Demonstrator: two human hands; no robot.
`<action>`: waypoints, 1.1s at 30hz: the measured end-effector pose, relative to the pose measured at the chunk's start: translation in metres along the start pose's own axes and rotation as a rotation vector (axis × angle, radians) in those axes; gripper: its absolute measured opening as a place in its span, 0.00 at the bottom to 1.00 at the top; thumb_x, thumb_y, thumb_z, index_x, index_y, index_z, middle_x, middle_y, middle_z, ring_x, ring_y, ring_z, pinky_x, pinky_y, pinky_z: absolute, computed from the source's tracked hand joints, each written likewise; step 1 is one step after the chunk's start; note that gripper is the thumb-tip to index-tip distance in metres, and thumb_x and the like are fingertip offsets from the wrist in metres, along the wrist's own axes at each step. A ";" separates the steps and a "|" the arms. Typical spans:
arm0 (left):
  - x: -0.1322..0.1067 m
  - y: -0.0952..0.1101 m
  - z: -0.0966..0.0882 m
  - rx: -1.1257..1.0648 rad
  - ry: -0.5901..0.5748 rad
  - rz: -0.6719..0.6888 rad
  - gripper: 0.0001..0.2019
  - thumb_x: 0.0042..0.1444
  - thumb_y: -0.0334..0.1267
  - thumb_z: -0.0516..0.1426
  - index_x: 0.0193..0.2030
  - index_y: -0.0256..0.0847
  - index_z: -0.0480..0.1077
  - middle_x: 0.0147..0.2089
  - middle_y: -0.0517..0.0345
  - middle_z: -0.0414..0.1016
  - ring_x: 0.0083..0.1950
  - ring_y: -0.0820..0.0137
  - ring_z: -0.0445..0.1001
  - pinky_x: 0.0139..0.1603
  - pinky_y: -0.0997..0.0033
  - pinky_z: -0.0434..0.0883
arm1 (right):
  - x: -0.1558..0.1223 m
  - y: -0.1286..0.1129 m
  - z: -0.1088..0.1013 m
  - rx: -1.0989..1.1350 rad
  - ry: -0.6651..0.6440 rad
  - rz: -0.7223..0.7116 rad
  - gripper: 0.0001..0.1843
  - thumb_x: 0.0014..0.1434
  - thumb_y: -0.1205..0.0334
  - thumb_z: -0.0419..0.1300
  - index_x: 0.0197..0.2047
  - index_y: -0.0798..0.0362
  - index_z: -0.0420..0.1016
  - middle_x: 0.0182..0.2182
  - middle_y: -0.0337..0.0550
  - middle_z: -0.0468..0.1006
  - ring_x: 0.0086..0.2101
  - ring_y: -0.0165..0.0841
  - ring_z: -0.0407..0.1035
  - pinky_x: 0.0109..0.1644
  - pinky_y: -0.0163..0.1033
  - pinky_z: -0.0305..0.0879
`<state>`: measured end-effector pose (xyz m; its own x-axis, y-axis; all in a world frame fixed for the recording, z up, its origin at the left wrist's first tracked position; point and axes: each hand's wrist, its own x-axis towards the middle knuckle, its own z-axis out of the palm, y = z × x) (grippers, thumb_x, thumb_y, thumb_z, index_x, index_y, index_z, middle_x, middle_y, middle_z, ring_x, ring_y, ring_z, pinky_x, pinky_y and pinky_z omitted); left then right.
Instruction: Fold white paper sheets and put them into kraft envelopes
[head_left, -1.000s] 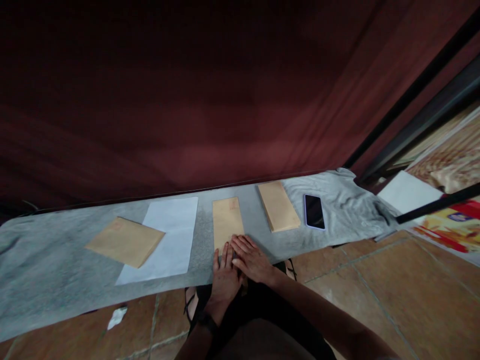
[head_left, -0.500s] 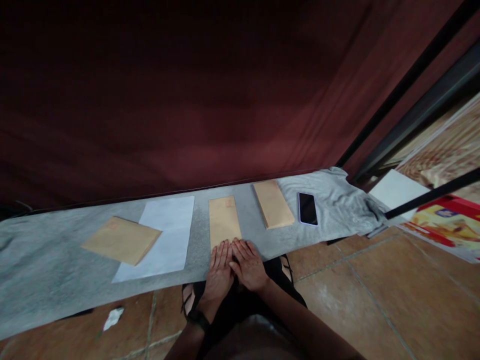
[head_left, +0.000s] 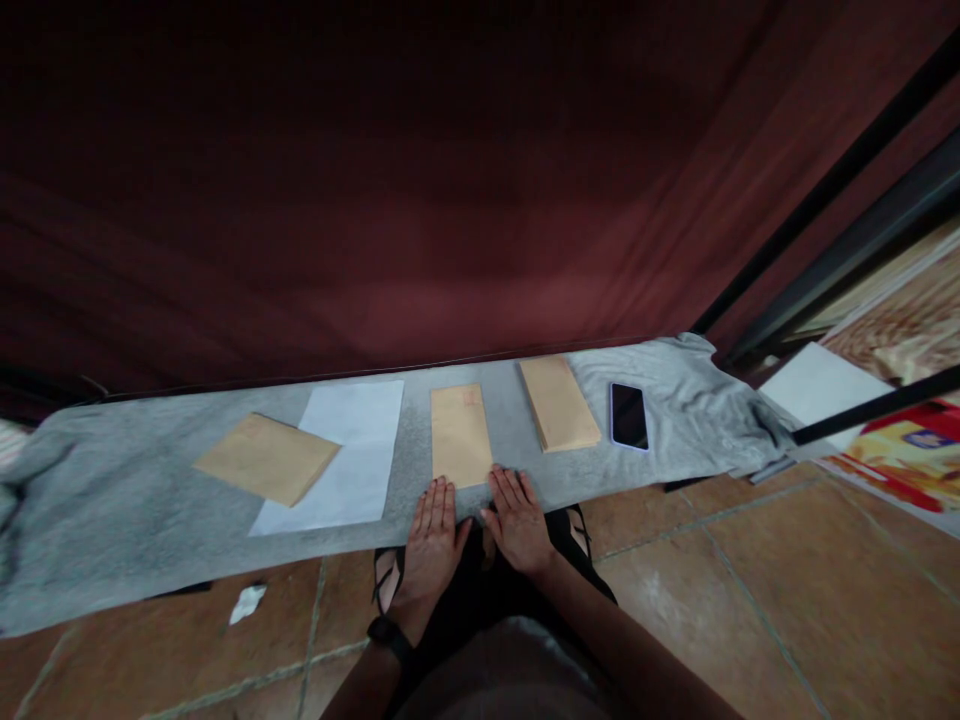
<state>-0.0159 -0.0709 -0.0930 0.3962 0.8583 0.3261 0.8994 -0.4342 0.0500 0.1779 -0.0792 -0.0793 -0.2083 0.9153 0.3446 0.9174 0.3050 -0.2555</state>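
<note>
A brown paper envelope [head_left: 460, 432] with a small red print in its upper right lies upright in front of me on the grey cloth. My left hand [head_left: 433, 535] rests flat at its lower left corner, fingers stretched out. At the lower right corner lies my right hand [head_left: 517, 520], palm down with the fingers out. Neither hand grips anything. To the right sits a stack of brown envelopes [head_left: 559, 405]. On the left, another pile of envelopes [head_left: 268, 460] lies askew, partly over white paper [head_left: 358, 450].
A phone [head_left: 628, 416] lies right of the stack on the grey cloth [head_left: 112, 500]. A dark red curtain-like surface [head_left: 420, 230] rises behind the bench. Black bars [head_left: 825, 200], a white sheet and a red box [head_left: 915, 450] are at the right. Crumpled white paper [head_left: 247, 602] lies on the tiled floor.
My hands have moved apart, from together on the envelope's lower end out to its two lower corners. The envelope's lower edge now shows. The whole view has shifted slightly.
</note>
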 end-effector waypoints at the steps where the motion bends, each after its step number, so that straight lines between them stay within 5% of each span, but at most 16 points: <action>1: 0.000 0.000 0.001 0.004 -0.002 -0.002 0.32 0.67 0.41 0.50 0.74 0.25 0.52 0.74 0.33 0.55 0.76 0.52 0.54 0.72 0.49 0.60 | 0.000 -0.003 0.000 0.003 0.001 -0.003 0.32 0.73 0.53 0.49 0.73 0.61 0.55 0.69 0.53 0.62 0.69 0.40 0.55 0.74 0.53 0.45; 8: -0.001 0.002 0.003 0.023 -0.010 0.009 0.35 0.60 0.29 0.51 0.75 0.30 0.50 0.76 0.36 0.50 0.77 0.53 0.51 0.74 0.48 0.56 | 0.000 -0.025 0.012 0.073 -0.006 -0.095 0.32 0.73 0.48 0.49 0.73 0.56 0.56 0.70 0.48 0.61 0.69 0.39 0.54 0.75 0.50 0.44; 20: 0.011 0.003 -0.011 0.026 -0.036 0.004 0.28 0.69 0.44 0.49 0.70 0.31 0.62 0.71 0.33 0.61 0.72 0.48 0.62 0.69 0.47 0.63 | -0.004 -0.008 0.011 0.055 0.006 -0.010 0.28 0.73 0.52 0.50 0.71 0.56 0.61 0.68 0.48 0.65 0.66 0.38 0.59 0.74 0.49 0.45; 25: 0.015 0.008 -0.014 0.035 -0.025 0.023 0.25 0.68 0.44 0.50 0.71 0.46 0.62 0.71 0.39 0.63 0.71 0.47 0.62 0.66 0.42 0.65 | -0.002 -0.005 0.010 0.029 -0.038 -0.023 0.28 0.72 0.53 0.51 0.71 0.55 0.61 0.68 0.48 0.66 0.66 0.39 0.59 0.73 0.50 0.48; 33: 0.014 0.007 -0.014 0.048 -0.043 0.056 0.27 0.68 0.44 0.50 0.72 0.44 0.60 0.70 0.35 0.63 0.71 0.44 0.61 0.65 0.40 0.66 | 0.000 -0.001 0.007 -0.009 -0.084 -0.059 0.31 0.71 0.54 0.53 0.73 0.57 0.57 0.68 0.50 0.64 0.66 0.41 0.58 0.73 0.52 0.49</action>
<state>-0.0070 -0.0659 -0.0752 0.4532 0.8443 0.2859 0.8828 -0.4696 -0.0129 0.1742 -0.0777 -0.0847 -0.2893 0.9149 0.2815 0.9058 0.3567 -0.2287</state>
